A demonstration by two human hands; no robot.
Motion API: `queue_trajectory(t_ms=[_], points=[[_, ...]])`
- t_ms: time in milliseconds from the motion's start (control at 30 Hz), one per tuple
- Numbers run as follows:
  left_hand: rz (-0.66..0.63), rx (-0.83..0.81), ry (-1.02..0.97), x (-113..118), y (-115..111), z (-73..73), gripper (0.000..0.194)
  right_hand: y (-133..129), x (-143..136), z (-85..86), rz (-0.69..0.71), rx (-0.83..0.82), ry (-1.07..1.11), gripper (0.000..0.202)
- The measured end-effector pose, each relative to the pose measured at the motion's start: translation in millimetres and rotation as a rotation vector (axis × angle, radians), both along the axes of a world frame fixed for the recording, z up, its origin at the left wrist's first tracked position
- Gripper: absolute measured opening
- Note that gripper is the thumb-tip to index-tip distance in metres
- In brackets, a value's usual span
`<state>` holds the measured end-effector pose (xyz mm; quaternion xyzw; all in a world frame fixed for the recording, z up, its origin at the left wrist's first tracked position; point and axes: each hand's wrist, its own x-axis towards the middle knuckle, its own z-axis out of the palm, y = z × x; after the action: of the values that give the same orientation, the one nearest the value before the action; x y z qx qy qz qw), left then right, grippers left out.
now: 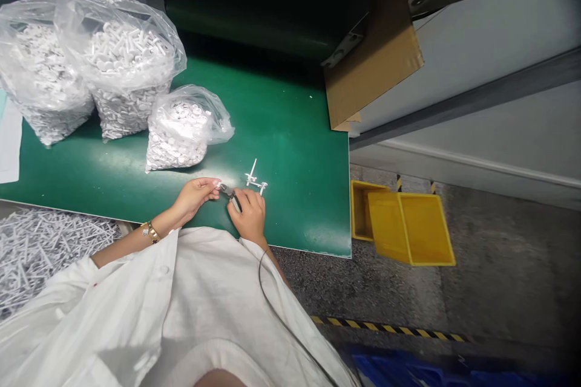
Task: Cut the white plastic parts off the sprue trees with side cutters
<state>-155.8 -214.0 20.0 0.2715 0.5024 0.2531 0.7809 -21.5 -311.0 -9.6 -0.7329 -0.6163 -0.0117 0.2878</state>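
Note:
Between the fingertips of my left hand (pixel 196 196) is a small white plastic part (pixel 218 185), mostly covered by the fingers. My right hand (pixel 249 214) is wrapped round dark-handled cutting pliers (pixel 230 191), whose jaws meet the white part at the left fingertips. Whether the jaws are closed on it I cannot tell. Just beyond the right hand, a branched white plastic piece (pixel 256 182) with thin stems lies on the green table (pixel 290 151). An open clear bag of small white round parts (pixel 177 139) stands beyond my left hand.
Two larger clear bags, one (pixel 129 72) beside another (pixel 49 84), hold white parts at the back left. Many white sticks (pixel 49 254) are heaped below the table's left edge. A cardboard piece (pixel 372 66) stands at the back right; yellow bins (pixel 429 230) are on the floor.

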Motion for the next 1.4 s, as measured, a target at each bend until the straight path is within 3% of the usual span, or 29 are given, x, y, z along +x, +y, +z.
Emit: queue_trajectory(t_ms=[200,367,633,733,833,967,1067,1233,1333,1400], points=[[-0.019,0.029,0.004,-0.1,-0.5,-0.7,0.026,-0.2,0.3,-0.1,0.02,0.017,0.028,0.02],[-0.008,0.081,-0.028,1.2,-1.3,-0.1,0.029,-3.6,0.4,2.5,0.155,0.032,0.103,0.016],[-0.003,0.043,-0.036,-2.7,-3.3,1.8,0.025,-2.7,9.0,-0.1,-0.077,0.131,0.395,0.017],[-0.039,0.205,-0.042,-13.1,2.9,17.5,0.032,-1.1,10.9,-3.4,-0.025,0.137,0.361,0.017],[0.016,0.514,0.046,-30.2,18.1,46.5,0.034,-0.2,11.1,-7.6,0.039,0.154,0.311,0.018],[0.285,0.894,0.268,-57.5,49.4,88.6,0.028,-0.1,11.1,-11.1,0.06,0.141,0.282,0.019],[0.481,1.077,0.435,-78.2,74.3,110.2,0.028,0.1,11.7,-12.2,0.058,0.151,0.269,0.02],[0.69,1.375,0.808,-113.2,103.5,127.5,0.022,0.6,12.3,-13.0,0.036,0.174,0.273,0.02],[0.737,1.439,1.068,-132.0,114.3,131.5,0.022,0.5,12.2,-12.7,0.024,0.185,0.273,0.019],[0.748,1.442,1.14,-141.8,120.7,131.6,0.023,0.4,12.1,-12.8,0.02,0.186,0.269,0.019]])
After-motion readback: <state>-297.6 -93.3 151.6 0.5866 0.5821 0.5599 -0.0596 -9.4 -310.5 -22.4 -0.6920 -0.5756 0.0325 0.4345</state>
